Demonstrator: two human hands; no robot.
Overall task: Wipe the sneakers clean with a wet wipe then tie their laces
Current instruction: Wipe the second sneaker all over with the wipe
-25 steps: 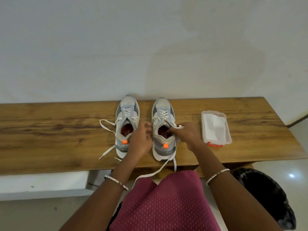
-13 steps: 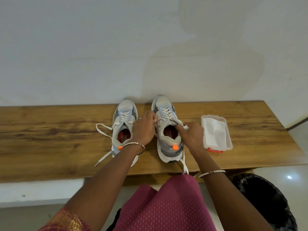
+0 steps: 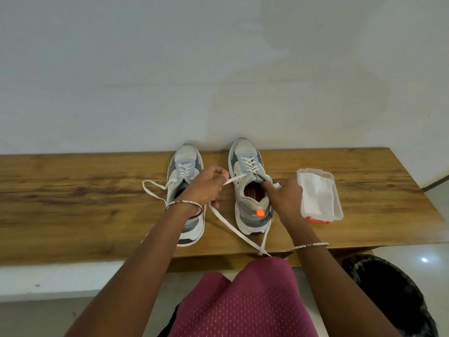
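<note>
Two grey and white sneakers stand side by side on the wooden bench (image 3: 73, 190), toes toward the wall. My left hand (image 3: 206, 188) lies over the left sneaker (image 3: 185, 164) and pinches the left lace (image 3: 233, 229) of the right sneaker (image 3: 250, 190), which runs taut from the eyelets through my fingers and trails to the bench's front edge. My right hand (image 3: 284, 198) grips the other lace end at the right side of that sneaker's collar. The left sneaker's laces (image 3: 151, 190) lie loose on the bench.
A clear plastic box with a red clasp (image 3: 318, 194), holding white wipes, sits to the right of the right sneaker. A black-lined bin (image 3: 388, 293) stands on the floor at the lower right. The wall rises right behind the sneakers.
My left hand has pulled the right sneaker's left lace out to the left, clear of the shoe. My right hand stays at the collar's right side. The view has shifted slightly.
</note>
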